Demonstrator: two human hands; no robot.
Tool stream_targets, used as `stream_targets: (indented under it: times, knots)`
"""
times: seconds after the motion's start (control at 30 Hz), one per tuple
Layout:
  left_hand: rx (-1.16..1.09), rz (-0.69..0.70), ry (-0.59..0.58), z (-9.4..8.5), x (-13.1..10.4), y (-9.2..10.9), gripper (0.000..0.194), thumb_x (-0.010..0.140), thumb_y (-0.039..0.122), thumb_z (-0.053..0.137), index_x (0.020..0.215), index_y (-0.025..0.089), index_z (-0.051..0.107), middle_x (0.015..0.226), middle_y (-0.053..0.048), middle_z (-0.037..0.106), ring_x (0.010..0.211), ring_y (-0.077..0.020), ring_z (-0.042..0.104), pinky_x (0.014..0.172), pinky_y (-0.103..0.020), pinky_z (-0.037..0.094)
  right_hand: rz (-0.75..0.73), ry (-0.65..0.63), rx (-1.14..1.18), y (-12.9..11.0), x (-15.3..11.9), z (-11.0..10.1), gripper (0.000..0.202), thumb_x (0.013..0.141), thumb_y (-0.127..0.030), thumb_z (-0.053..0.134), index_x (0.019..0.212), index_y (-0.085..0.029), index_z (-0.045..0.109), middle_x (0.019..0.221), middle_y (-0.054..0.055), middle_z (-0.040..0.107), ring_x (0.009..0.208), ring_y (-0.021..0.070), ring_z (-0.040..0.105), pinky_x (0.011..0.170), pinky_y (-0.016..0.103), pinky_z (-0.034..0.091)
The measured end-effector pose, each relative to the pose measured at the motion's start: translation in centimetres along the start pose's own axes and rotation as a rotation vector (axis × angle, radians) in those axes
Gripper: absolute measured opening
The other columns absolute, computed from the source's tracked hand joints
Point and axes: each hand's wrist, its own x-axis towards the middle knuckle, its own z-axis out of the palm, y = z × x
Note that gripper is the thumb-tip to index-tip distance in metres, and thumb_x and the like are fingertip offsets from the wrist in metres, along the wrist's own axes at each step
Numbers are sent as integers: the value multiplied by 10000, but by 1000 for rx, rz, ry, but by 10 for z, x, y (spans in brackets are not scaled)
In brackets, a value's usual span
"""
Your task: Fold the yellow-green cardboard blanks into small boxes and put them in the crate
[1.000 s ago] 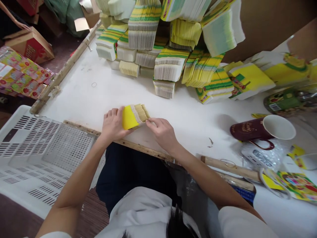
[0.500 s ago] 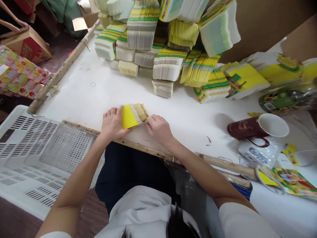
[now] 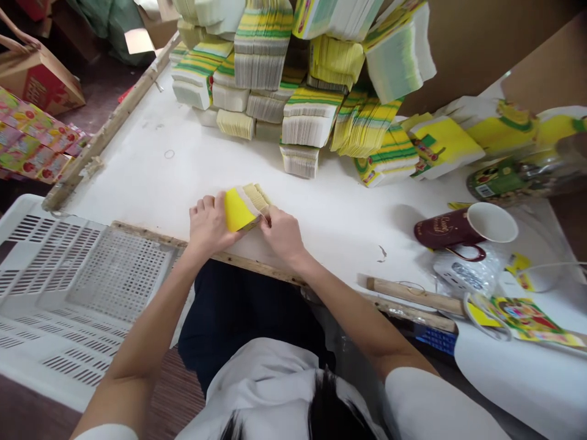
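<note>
White table point(image 3: 137, 177): maroon mug point(image 3: 426, 233), gold lettering point(image 3: 444, 225) unclear. Left hand point(image 3: 208, 225) clasps yellow stack point(image 3: 238, 209); right hand point(image 3: 283, 232) pinches its edge.

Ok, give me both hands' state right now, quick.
Left hand: closed around the left end of the yellow stack.
Right hand: closed, fingertips on the same stack's right end.

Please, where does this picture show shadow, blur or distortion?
Head view: soft shadow on the white tabletop beside the maroon, white-lined mug; head view: clear green-labelled plastic jar, far right, somewhat blurred; head view: white slotted plastic crate, lower left, seemingly stretched; head view: held yellow and cream layered stack, ridges visible.
</note>
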Motion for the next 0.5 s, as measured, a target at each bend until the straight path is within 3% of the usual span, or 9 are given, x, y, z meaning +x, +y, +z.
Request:
stream_targets:
  times: [0.23, 0.37, 0.43, 0.5]
  knots:
    - [30, -6, -46, -5, 0, 2, 971, 676, 561, 730, 1431, 74, 361, 1238, -236, 515, 1124, -421, 500, 930, -510, 395, 66, -62, 179, -34, -31, 18, 158, 955, -198, 504, 943, -151, 654, 957, 147, 742, 845, 259, 699, 733, 349, 520]
    - [17, 10, -39, -5, 1, -1, 965, 713, 655, 677, 1427, 86, 364, 1235, -229, 522, 1131, -418, 500, 943, -506, 383, 44, -69, 194, -16, -28, 6, 160, 894, -279, 635, 1002, -164, 661, 1016, 142, 737, 903, 281, 696, 794, 389, 536]
    - [10, 83, -52, -5, 2, -4, 978, 715, 699, 653, 1431, 102, 359, 1244, -223, 524, 1136, -409, 494, 952, -498, 376, 8, -39, 222, -1, -26, -5, 231, 854, -285, 675, 1054, -175, 641, 1075, 130, 723, 951, 278, 682, 839, 403, 534]
    - [4, 169, -78, -4, 3, -8, 984, 704, 705, 660, 1431, 114, 359, 1258, -218, 520, 1145, -402, 484, 960, -491, 370, -39, -14, 248, 9, -26, -12, 157, 858, -255, 633, 1001, -191, 624, 1026, 102, 721, 907, 254, 675, 823, 392, 531]
